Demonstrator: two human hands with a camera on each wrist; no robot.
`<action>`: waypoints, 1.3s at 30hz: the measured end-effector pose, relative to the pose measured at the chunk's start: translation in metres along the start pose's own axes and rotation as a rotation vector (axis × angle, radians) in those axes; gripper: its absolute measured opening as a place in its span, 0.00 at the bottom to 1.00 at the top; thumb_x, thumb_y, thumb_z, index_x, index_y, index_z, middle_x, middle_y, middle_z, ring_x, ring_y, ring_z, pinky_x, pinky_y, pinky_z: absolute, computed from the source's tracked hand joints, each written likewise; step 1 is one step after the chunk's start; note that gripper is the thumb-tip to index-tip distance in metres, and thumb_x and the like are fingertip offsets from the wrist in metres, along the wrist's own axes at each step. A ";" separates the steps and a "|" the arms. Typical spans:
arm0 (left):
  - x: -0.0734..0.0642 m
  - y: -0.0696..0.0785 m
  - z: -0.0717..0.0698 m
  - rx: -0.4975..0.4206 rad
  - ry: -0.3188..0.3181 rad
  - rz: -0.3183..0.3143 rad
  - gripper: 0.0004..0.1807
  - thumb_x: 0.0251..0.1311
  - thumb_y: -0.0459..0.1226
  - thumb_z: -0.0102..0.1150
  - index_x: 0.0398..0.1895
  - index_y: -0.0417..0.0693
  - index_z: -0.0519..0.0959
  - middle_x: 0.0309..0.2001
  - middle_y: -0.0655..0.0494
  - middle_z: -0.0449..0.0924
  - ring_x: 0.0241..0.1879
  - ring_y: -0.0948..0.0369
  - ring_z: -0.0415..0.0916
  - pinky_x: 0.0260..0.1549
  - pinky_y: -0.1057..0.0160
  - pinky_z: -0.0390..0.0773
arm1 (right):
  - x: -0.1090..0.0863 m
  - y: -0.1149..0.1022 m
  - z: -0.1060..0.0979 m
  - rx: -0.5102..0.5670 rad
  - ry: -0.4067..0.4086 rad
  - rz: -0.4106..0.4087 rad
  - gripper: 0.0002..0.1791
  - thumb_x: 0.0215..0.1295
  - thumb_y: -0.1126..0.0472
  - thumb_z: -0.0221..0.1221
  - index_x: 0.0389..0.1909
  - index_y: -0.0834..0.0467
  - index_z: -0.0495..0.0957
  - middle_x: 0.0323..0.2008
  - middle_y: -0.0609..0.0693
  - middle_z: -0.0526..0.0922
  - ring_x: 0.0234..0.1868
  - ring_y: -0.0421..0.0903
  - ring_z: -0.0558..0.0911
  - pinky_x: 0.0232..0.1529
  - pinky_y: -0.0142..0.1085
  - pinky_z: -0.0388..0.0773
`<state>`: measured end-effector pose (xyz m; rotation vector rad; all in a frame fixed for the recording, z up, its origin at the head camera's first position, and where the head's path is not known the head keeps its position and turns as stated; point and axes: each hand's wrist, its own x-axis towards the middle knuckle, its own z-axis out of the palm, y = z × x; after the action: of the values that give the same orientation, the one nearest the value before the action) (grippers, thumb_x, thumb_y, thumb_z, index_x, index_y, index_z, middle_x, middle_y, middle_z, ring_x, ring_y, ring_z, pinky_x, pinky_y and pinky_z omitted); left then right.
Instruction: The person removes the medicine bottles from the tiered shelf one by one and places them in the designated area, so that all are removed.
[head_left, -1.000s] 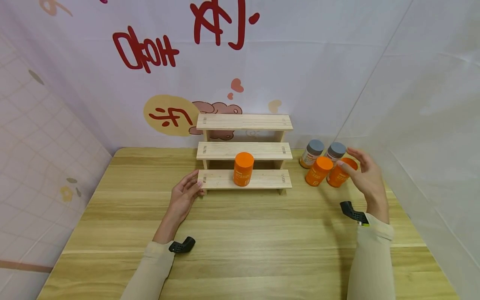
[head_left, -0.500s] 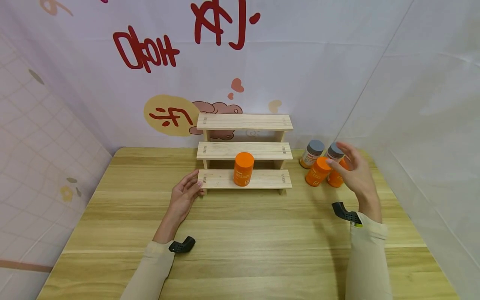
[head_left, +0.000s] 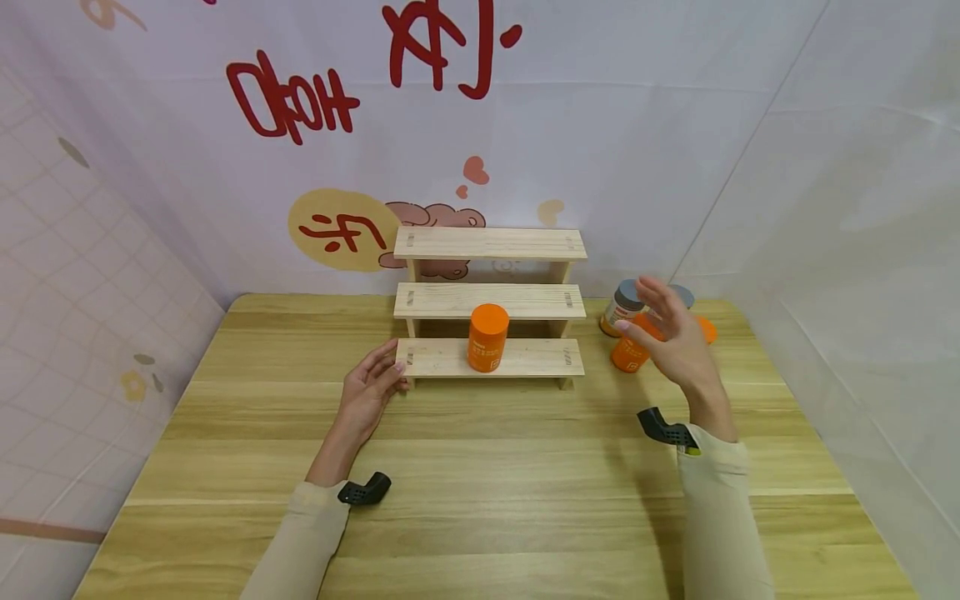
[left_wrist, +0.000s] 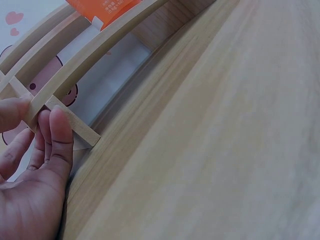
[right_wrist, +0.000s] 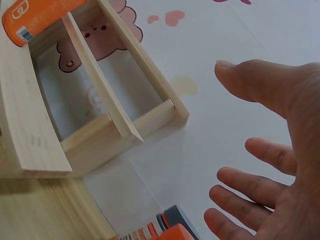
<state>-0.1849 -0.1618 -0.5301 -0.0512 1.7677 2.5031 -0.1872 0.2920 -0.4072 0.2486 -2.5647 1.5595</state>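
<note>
A three-step wooden rack [head_left: 450, 244] stands against the back wall. My left hand [head_left: 364, 402] grips the left end of its lowest step; the left wrist view shows the thumb above the board and fingertips [left_wrist: 61, 122] under it. An orange bottle [head_left: 487, 340] stands upright mid-way along that lowest step. Over the group of bottles at the right, my right hand [head_left: 681, 348] hovers with thumb and fingers spread and nothing between them. Beneath it are a grey-capped bottle [head_left: 619, 310] and an orange bottle [head_left: 628, 354]; another of each kind is partly hidden behind the hand.
The wood-grain table [head_left: 495, 492] reaches back to a white printed cloth wall [head_left: 637, 150]. Cloth walls also rise at the left [head_left: 90, 275] and right [head_left: 862, 275]. The bottles stand close together near the back right corner.
My right hand has moved left across the bottle group, from the right-hand orange bottle to over the left-hand ones. The left hand, rack and bottles have stayed in place.
</note>
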 end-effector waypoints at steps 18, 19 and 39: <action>0.000 0.001 0.002 -0.009 0.008 -0.002 0.32 0.70 0.30 0.61 0.76 0.42 0.66 0.45 0.58 0.74 0.35 0.65 0.78 0.37 0.70 0.86 | 0.006 -0.009 0.050 0.079 -0.110 -0.167 0.46 0.68 0.66 0.66 0.81 0.43 0.54 0.78 0.56 0.62 0.78 0.58 0.63 0.77 0.60 0.63; 0.000 0.001 0.002 -0.009 0.010 -0.003 0.32 0.70 0.30 0.61 0.76 0.43 0.66 0.45 0.58 0.74 0.35 0.65 0.78 0.37 0.70 0.86 | 0.006 -0.009 0.053 0.094 -0.116 -0.177 0.47 0.68 0.67 0.67 0.81 0.43 0.54 0.78 0.58 0.62 0.78 0.58 0.63 0.77 0.62 0.62; 0.001 0.000 0.000 -0.011 -0.005 0.007 0.33 0.70 0.31 0.62 0.76 0.42 0.65 0.45 0.58 0.75 0.35 0.65 0.79 0.37 0.71 0.87 | 0.005 -0.019 0.101 0.226 -0.206 -0.203 0.47 0.66 0.67 0.68 0.81 0.53 0.54 0.74 0.63 0.67 0.73 0.59 0.70 0.76 0.61 0.66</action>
<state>-0.1854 -0.1620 -0.5304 -0.0401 1.7558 2.5156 -0.1905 0.1933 -0.4356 0.7046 -2.4070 1.8270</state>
